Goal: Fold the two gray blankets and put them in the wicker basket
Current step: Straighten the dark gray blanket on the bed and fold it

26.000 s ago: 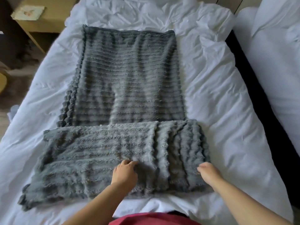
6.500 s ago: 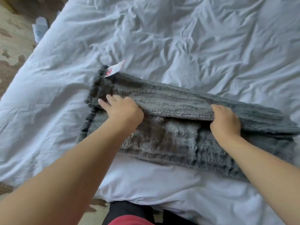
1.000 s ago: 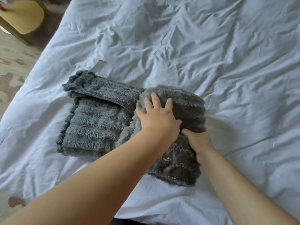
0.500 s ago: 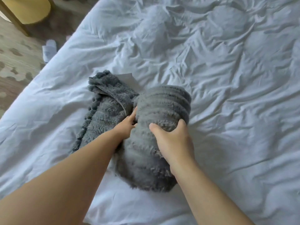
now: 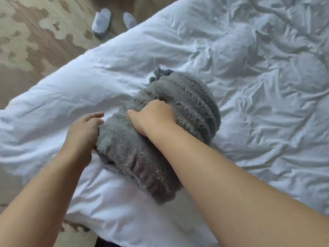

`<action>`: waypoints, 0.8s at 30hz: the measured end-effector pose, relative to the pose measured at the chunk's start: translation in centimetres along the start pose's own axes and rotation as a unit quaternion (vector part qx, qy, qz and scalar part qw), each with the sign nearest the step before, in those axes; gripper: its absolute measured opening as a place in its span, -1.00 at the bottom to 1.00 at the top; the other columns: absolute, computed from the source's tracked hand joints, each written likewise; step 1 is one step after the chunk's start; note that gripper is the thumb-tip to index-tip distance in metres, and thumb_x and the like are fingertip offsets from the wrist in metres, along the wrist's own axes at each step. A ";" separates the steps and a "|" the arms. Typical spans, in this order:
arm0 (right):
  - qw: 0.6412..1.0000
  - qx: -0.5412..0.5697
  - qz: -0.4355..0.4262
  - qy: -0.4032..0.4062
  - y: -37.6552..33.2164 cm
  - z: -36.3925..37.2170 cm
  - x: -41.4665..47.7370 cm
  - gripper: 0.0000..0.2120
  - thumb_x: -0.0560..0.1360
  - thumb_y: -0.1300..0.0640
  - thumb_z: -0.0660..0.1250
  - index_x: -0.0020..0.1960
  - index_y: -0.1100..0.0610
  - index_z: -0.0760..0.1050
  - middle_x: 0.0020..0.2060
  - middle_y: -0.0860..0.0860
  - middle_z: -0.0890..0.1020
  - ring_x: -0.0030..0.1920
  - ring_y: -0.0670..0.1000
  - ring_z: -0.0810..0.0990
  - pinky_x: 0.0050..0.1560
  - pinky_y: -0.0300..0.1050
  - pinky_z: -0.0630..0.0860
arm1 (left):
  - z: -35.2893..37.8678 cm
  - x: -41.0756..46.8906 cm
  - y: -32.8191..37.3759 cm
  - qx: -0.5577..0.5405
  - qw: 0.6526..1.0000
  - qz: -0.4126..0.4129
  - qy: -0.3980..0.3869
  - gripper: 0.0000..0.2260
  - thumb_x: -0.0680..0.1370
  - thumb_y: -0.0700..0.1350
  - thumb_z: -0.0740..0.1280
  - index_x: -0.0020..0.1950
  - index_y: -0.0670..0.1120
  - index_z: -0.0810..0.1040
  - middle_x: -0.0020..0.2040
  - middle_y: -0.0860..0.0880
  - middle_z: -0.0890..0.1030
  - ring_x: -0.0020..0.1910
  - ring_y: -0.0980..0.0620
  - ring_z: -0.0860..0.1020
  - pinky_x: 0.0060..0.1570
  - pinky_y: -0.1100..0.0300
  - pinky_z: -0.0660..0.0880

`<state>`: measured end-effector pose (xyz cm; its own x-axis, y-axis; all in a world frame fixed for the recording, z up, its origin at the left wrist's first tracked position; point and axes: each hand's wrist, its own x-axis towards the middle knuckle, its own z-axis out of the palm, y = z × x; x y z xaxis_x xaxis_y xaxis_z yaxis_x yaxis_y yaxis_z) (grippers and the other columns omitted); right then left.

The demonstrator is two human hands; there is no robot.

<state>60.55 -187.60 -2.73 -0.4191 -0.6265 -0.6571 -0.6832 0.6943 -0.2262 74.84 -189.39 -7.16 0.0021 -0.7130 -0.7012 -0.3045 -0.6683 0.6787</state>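
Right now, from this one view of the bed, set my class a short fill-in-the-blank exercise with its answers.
1. The folded blanket on the white duvet is ___ in colour.
2. The left hand is at its side; the other hand, the person's ___, grips its top.
3. On the carpet beside the bed lie ___ white slippers.
Missing words: gray; right; two.
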 end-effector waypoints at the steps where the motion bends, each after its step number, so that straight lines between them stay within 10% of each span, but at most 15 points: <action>1: 1.000 -0.008 -0.010 -0.014 -1.0 0.4 0.4 -0.38 0.55 -0.19 0.16 0.35 0.29 0.40 0.37 0.26 0.41 0.26 0.22 0.49 -0.05 -0.05 0.48 | -0.5 -0.6 0.2 0.024 0.997 0.048 0.060 -0.71 0.54 -0.22 0.20 0.22 -0.07 0.56 0.05 -0.07 0.59 -0.16 0.05 0.53 -0.14 0.15 0.43; 5: 0.993 -0.065 -0.092 -0.027 -3.7 0.0 0.7 -0.60 0.57 0.08 0.12 0.32 0.21 0.46 0.33 0.20 0.48 0.33 0.18 0.44 0.18 -0.10 0.43 | 0.9 -4.1 2.1 0.147 0.964 0.188 0.116 -0.72 0.52 -0.14 0.16 0.13 0.04 0.58 0.11 0.05 0.61 0.11 0.04 0.52 0.11 0.18 0.38; 9: 0.990 -0.026 -0.118 -0.078 -3.3 -2.0 0.4 -0.80 0.59 0.24 0.15 -0.12 0.21 0.51 0.23 0.24 0.55 0.10 0.14 0.58 -0.37 -0.24 0.31 | 4.4 -4.4 1.2 0.336 0.918 0.160 0.136 -0.69 0.62 -0.03 0.03 0.22 0.04 0.51 0.32 -0.01 0.48 0.35 -0.06 0.36 0.38 -0.12 0.15; 11: 0.983 0.116 -0.111 -0.092 -1.4 -3.2 0.8 -0.77 0.58 0.29 0.14 0.08 0.20 0.55 0.20 0.30 0.56 -0.14 0.07 0.59 -0.42 -0.22 0.39 | 5.0 -4.0 0.2 0.366 0.907 0.134 0.163 -0.63 0.63 0.04 0.01 0.41 0.07 0.37 0.44 0.04 0.35 0.45 -0.02 0.23 0.44 -0.14 0.03; 13: 0.974 0.077 -0.210 0.044 1.0 -4.3 1.4 -0.64 0.52 0.27 0.19 0.29 0.17 0.51 0.16 0.20 0.58 0.02 0.10 0.59 -0.03 -0.10 0.52 | 5.5 -3.9 -0.8 0.363 0.903 0.150 0.172 -0.59 0.62 0.07 0.02 0.47 0.08 0.28 0.49 0.05 0.28 0.48 -0.01 0.17 0.46 -0.12 -0.02; 16: 0.898 -0.226 -0.314 0.210 5.1 -5.1 3.1 -0.60 0.54 -0.08 0.21 0.36 -0.06 0.45 0.33 0.05 0.43 0.40 0.13 0.29 0.35 0.03 0.18 | 5.5 -3.5 -2.0 0.360 0.898 0.168 0.189 -0.56 0.60 0.07 0.03 0.49 0.09 0.25 0.50 0.03 0.26 0.49 -0.02 0.15 0.47 -0.10 -0.03; 24: 0.893 -0.154 -0.378 0.191 7.5 -2.2 9.6 -0.50 0.53 -0.13 0.08 0.44 -0.04 0.37 0.48 0.05 0.32 0.53 0.11 0.12 0.50 0.08 0.00 | 7.3 0.5 -6.0 0.315 0.906 0.158 0.234 -0.47 0.51 0.08 -0.04 0.47 0.06 0.32 0.49 0.00 0.29 0.48 -0.05 0.18 0.45 -0.06 -0.06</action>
<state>50.08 -189.21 -9.16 0.0985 -0.9906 -0.0948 -0.9645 -0.0716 -0.2542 69.73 -184.18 -13.16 0.1794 -0.9580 -0.2236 -0.8431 -0.2669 0.4669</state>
